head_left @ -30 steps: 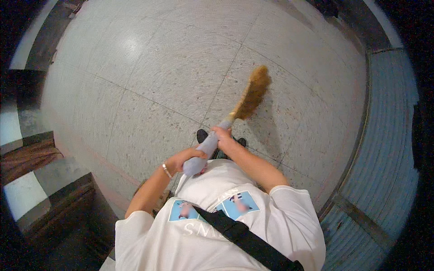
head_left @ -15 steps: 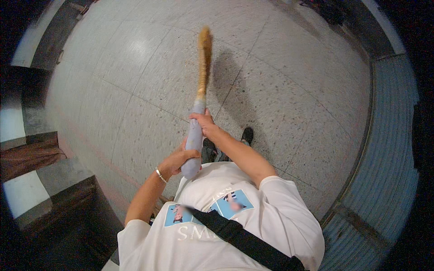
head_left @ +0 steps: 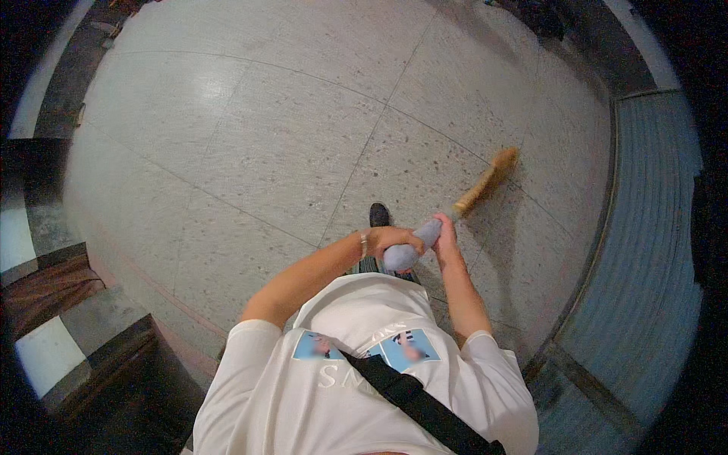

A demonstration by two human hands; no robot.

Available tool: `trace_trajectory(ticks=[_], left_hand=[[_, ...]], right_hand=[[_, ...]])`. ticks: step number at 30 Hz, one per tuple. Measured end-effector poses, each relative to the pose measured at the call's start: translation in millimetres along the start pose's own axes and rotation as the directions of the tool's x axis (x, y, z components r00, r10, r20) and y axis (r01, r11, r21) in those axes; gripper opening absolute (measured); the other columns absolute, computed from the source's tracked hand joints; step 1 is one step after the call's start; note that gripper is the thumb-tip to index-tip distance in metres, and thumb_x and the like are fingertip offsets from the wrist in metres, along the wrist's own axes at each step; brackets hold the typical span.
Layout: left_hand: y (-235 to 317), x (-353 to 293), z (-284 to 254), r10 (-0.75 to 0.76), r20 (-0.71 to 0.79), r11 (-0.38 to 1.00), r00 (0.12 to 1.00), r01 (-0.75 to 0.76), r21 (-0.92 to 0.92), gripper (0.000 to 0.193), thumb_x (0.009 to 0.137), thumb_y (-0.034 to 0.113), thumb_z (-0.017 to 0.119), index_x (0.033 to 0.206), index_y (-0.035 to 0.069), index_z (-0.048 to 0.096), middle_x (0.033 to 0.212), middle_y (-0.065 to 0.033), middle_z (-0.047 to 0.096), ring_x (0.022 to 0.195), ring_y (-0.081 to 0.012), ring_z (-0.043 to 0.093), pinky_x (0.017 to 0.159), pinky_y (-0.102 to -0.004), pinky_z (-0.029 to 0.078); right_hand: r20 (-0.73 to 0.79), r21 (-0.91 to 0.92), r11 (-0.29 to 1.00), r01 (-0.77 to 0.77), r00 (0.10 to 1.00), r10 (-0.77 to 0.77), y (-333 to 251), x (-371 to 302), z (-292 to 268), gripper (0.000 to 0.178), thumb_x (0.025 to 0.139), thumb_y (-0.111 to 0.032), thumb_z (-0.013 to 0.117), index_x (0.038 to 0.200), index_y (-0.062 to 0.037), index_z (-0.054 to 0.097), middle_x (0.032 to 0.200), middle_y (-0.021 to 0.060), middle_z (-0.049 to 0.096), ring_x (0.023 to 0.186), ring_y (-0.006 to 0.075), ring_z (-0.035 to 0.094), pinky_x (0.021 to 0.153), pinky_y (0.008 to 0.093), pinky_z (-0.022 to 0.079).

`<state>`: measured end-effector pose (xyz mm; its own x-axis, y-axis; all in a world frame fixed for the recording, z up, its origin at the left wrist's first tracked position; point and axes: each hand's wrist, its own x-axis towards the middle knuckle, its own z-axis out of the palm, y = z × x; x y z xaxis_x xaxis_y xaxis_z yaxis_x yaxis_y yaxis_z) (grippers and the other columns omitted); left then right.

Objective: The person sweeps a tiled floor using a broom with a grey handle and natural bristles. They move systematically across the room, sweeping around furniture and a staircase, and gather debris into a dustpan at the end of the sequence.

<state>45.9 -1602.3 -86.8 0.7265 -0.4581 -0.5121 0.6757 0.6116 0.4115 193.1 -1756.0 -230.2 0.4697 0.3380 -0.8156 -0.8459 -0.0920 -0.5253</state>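
A broom (head_left: 486, 184) with a thick pale grey-lavender handle (head_left: 400, 257) and a tan brush end reaches out to the front right, its brush low over or on the floor; contact cannot be told. Around the handle near its rounded butt closes my left hand (head_left: 396, 240), a light bracelet at its wrist. Farther up, close to where the tan part begins, my right hand (head_left: 446, 232) is wrapped round the handle too. The handle slants in front of my white shirt (head_left: 356, 303).
Speckled grey floor tiles (head_left: 288, 144) spread ahead. Along the right runs a blue-grey ribbed surface (head_left: 656, 212) behind a dark edge. To the left are steps or ledges (head_left: 102, 315) and a brown cloth-like piece (head_left: 53, 287). My dark shoe (head_left: 379, 214) stands below the hands.
The broom has swung from pointing straight ahead to pointing right. Both hands have moved right with it, keeping their hold. My view and footing have shifted slightly.
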Motion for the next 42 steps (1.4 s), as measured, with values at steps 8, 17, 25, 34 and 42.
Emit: trace_trajectory(ticks=[8,17,25,34,42], left_hand=[[63,79,-39,-0.022,0.211,0.992,0.977,0.048,-0.115,0.028,0.078,0.029,0.056,0.089,0.004,0.055,0.074,-0.0112,0.058,0.062,-0.0212,0.058,0.055,-0.0308,0.049],[52,-96,-46,0.09,-0.376,0.922,0.922,-0.22,-0.317,0.056,0.072,0.022,0.06,0.121,0.011,0.035,0.081,-0.0092,0.053,0.06,-0.0201,0.056,0.049,-0.0321,0.049],[51,-188,-38,0.131,-0.631,0.866,0.765,-0.398,-0.303,0.077,0.069,0.019,0.06,0.133,0.019,0.016,0.087,-0.0106,0.051,0.069,-0.0213,0.056,0.053,-0.0355,0.051],[45,-227,-59,0.202,-0.599,0.914,0.775,-0.369,-0.169,0.077,0.069,0.022,0.061,0.134,0.017,0.019,0.096,-0.0128,0.05,0.073,-0.0205,0.056,0.06,-0.035,0.049],[35,-235,-107,0.231,-0.404,0.835,0.885,-0.394,-0.385,0.065,0.07,0.021,0.06,0.127,0.013,0.029,0.085,-0.0104,0.052,0.065,-0.0195,0.056,0.054,-0.0329,0.05]], right_hand=[[-0.066,-0.07,0.981,-0.181,0.982,0.176,-58,59,-16,0.029,0.068,-0.032,0.055,0.084,-0.0079,0.049,0.078,0.0078,0.054,0.07,0.0242,0.054,0.062,0.0405,0.045],[-0.236,-0.204,0.96,-0.193,0.961,0.143,-27,-3,225,0.07,0.057,-0.002,0.064,0.116,-0.0147,0.029,0.103,0.0139,0.046,0.085,0.0316,0.051,0.065,0.0525,0.045],[0.241,-0.446,0.885,-0.135,0.934,0.264,22,-19,352,0.064,0.058,-0.002,0.064,0.113,-0.0102,0.032,0.103,0.0134,0.047,0.089,0.0269,0.051,0.066,0.0433,0.048],[0.205,-0.302,0.953,-0.013,0.976,0.079,34,-31,359,0.06,0.059,-0.005,0.066,0.109,-0.0119,0.033,0.094,0.0103,0.048,0.083,0.0253,0.051,0.066,0.0443,0.047],[-0.064,-0.309,0.898,-0.312,0.949,0.308,46,-18,366,0.063,0.06,-0.005,0.064,0.112,-0.0138,0.03,0.096,0.0132,0.046,0.078,0.0296,0.052,0.064,0.0515,0.047]])
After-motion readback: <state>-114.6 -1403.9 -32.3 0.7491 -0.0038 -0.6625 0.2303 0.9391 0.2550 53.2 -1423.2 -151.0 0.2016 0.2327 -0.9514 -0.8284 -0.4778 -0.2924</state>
